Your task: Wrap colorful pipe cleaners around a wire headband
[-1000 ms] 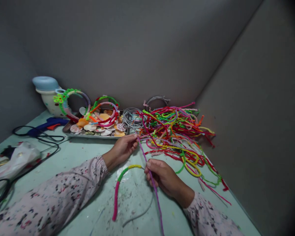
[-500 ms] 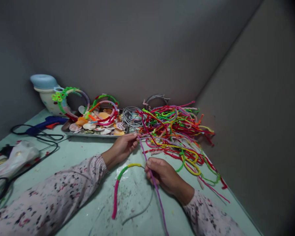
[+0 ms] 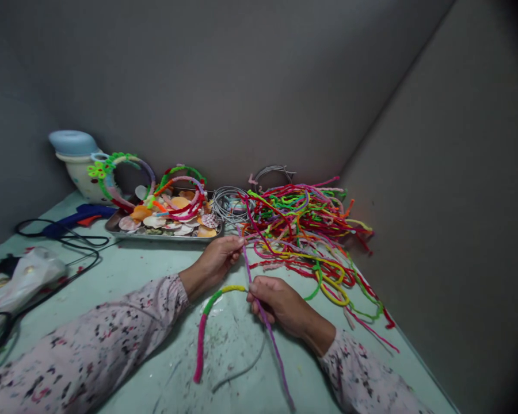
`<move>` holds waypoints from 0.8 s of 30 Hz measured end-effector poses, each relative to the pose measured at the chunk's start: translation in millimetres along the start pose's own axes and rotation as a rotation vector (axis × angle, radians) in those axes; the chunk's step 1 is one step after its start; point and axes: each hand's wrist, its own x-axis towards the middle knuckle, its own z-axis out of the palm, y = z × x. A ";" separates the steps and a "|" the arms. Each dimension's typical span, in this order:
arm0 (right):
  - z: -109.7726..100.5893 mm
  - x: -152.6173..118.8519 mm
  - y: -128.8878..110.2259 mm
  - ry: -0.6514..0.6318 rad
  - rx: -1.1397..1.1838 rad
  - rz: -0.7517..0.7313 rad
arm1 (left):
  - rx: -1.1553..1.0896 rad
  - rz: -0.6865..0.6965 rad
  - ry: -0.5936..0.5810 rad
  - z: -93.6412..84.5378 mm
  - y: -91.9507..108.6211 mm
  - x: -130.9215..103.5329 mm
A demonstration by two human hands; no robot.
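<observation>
A long purple pipe cleaner runs from upper left to lower right over the table. Near its upper end, my left hand pinches it between thumb and fingers, with a short tip sticking out above. Lower down, my right hand closes on the same strand. Beside the right fingertips ends the yellow part of a curved grey wire, wrapped in yellow, green and pink fuzzy sections. The bare wire passes behind my right hand, so whether the fingers also grip it is hidden.
A metal tray of seashells holds colourful wrapped hoops. Right of it are coiled grey wire and a tangled heap of pipe cleaners. At left are a blue glue gun with black cord, a plastic bag and a blue-lidded container.
My left hand has shifted slightly down the purple pipe cleaner, so its tip now shows above the fingers. My right hand has moved a little left, close to the yellow wrapping's end.
</observation>
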 end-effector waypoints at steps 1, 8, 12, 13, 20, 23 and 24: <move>0.1 0.4 -0.1 0.009 -0.001 -0.011 | 0.009 0.004 -0.003 0.1 -0.2 0.0; -11.6 8.1 -6.6 0.365 0.226 -0.276 | 0.093 -0.053 -0.157 3.0 -1.4 -5.0; -22.0 13.6 -9.2 0.462 0.271 -0.398 | 0.333 -0.046 -0.267 10.3 -6.0 -13.7; -23.5 14.5 -9.2 0.475 0.276 -0.412 | 0.372 -0.050 -0.297 12.0 -6.9 -16.0; -26.1 15.5 -8.9 0.571 0.271 -0.462 | 0.627 -0.060 -0.437 16.2 -8.4 -24.0; -26.7 14.2 -10.9 0.595 0.270 -0.461 | 0.626 -0.044 -0.431 16.4 -7.2 -23.4; -26.7 13.7 -11.8 0.602 0.271 -0.461 | 0.624 -0.043 -0.431 16.8 -6.3 -23.4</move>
